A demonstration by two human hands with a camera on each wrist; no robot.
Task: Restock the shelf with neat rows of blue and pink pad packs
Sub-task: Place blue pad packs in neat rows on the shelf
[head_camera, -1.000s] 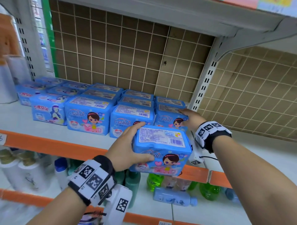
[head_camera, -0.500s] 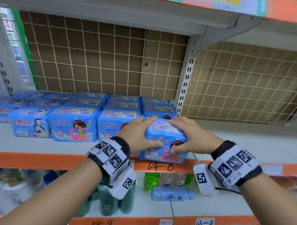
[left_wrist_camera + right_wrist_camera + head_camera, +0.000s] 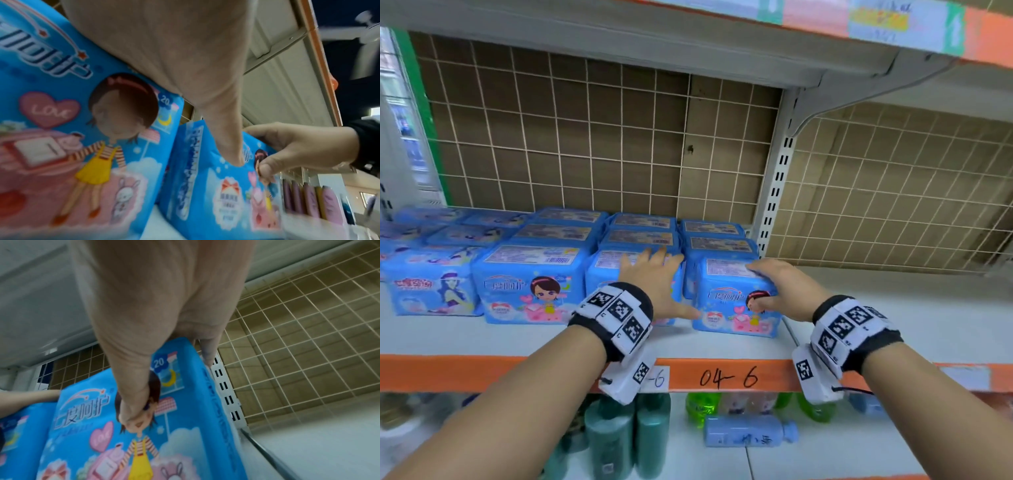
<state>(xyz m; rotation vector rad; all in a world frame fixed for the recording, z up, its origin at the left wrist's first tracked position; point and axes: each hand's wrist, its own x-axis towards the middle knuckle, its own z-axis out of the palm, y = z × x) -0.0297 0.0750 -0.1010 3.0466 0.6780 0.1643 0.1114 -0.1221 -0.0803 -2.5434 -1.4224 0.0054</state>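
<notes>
I am on the placing step: my right hand (image 3: pixel 786 289) grips the front blue pad pack (image 3: pixel 736 301) of the rightmost column, fingers curled over its top edge and thumb pinching against the printed face, as both wrist views show. The pack stands upright on the white shelf (image 3: pixel 893 325), its back against the pack behind it, its right side near the slotted upright post (image 3: pixel 774 202). My left hand (image 3: pixel 654 281) lies with fingers spread flat on the neighbouring pack (image 3: pixel 606 274) in the next column, thumb stretched toward the pack I am holding; it grips nothing.

The front row looks nearly complete here, four blue packs facing out. I judge the pack sits slightly forward of its neighbours and a narrow gap shows between the two, so the next move should be a gentle push back and leftward until the faces line up, then letting go. The packs are soft, so pressing too hard would dent them. No pink packs are in sight; the bay to the right of the post lies open for them.
</notes>
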